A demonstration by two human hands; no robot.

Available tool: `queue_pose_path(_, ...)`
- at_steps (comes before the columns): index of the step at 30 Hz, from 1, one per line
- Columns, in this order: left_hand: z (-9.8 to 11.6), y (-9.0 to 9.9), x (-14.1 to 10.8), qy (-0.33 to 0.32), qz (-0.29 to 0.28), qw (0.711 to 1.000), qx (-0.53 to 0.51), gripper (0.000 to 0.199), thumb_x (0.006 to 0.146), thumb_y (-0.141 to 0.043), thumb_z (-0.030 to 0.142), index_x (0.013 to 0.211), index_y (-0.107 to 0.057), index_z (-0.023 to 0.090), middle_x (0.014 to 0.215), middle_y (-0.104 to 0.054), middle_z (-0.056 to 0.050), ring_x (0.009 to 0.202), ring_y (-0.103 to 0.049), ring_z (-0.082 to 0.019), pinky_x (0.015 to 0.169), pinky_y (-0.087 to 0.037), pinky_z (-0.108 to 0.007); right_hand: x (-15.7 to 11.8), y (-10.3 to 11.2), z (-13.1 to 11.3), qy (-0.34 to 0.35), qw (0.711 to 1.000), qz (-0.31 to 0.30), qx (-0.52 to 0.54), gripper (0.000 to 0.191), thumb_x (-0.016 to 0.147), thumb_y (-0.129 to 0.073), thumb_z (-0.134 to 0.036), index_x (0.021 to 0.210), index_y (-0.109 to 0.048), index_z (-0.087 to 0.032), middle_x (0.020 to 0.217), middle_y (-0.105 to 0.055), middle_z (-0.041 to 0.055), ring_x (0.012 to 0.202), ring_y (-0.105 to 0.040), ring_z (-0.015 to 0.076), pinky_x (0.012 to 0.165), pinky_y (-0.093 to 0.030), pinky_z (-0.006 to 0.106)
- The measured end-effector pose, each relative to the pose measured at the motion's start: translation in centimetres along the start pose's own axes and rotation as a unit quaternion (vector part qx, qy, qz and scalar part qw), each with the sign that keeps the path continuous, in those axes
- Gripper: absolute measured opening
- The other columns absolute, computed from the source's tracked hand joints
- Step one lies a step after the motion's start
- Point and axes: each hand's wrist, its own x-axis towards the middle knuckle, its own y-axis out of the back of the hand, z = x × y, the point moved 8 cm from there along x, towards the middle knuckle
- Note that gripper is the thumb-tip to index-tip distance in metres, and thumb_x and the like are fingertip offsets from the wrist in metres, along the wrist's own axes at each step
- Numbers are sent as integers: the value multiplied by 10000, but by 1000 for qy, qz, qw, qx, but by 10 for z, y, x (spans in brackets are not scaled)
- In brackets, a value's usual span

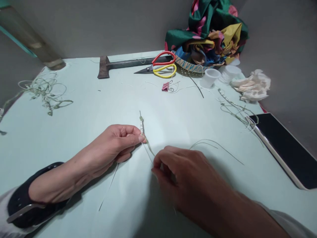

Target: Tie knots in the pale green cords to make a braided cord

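Between the thumb and forefinger of my left hand [121,141] is pinched a small braided cord [141,125], green at its tip and white along the knotted part. Its upper end points away from me. Loose green and white strands [149,148] run from the braid to my right hand [183,175], whose thumb and fingertips are closed on them. Green strand ends [215,142] stick out beyond the right hand's knuckles. A white strand [109,185] trails below my left hand onto the table.
Behind the hands lie a hammer [104,67], scissors [158,67] and a pink binder clip [165,86]. A basket [189,66] holds colourful cloth. Tangled cords [46,92] lie at left. Small plastic cups [210,78], crumpled tissue [254,84], another braided cord [230,103] and a phone [284,145] are at right.
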Motion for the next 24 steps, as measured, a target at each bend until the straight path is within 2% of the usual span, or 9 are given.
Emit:
queue_pose_path(4, 1, 0, -1, -5, -2, 1000, 6, 342, 796, -903, 405, 694, -668, 177, 616, -449, 69, 486, -280, -33, 436, -220, -164, 6, 24, -2, 54, 990, 84, -96, 292, 901, -566, -75, 703, -430, -240, 595, -434, -62, 541, -246, 135, 527, -181, 313)
queue_pose_path(7, 1, -1, -1, -7, -9, 1000, 12, 316, 814, -895, 388, 704, -677, 187, 586, -440, 72, 488, -282, -42, 446, -218, -163, 14, 29, -4, 110, 975, 136, -134, 314, 899, -533, -31, 692, -428, -242, 634, -363, -58, 573, -239, 142, 547, -198, 317)
queue_pose_path(11, 0, -2, -2, -5, -12, 1000, 17, 334, 829, -885, 371, 680, -641, 197, 528, -400, 79, 496, -248, -59, 450, -203, -171, 27, 21, -3, 149, 971, 145, -115, 325, 924, -484, 1, 697, -494, -232, 669, -422, -41, 641, -337, 153, 665, -327, 309)
queue_pose_path(17, -5, -1, -4, 6, 9, 1000, 22, 307, 814, -897, 370, 737, -644, 214, 589, -420, 67, 555, -268, -89, 482, -209, -195, 39, 13, -1, 170, 972, 152, -57, 332, 1008, -460, -80, 737, -582, -228, 684, -517, -35, 667, -436, 156, 728, -394, 300)
queue_pose_path(21, -10, 1, -6, 18, 19, 999, 28, 294, 793, -903, 385, 758, -669, 211, 605, -410, 64, 562, -230, -91, 488, -163, -226, 41, 9, -1, 165, 973, 161, -25, 357, 1109, -587, -249, 756, -630, -221, 663, -573, -42, 663, -486, 154, 713, -402, 300)
queue_pose_path(24, -13, 3, -6, 20, 27, 999, 23, 305, 783, -911, 392, 769, -659, 220, 643, -433, 53, 586, -249, -100, 504, -175, -234, 42, 7, 2, 152, 976, 157, 8, 282, 1091, -684, -236, 811, -699, -205, 704, -655, -31, 677, -538, 149, 673, -389, 287)
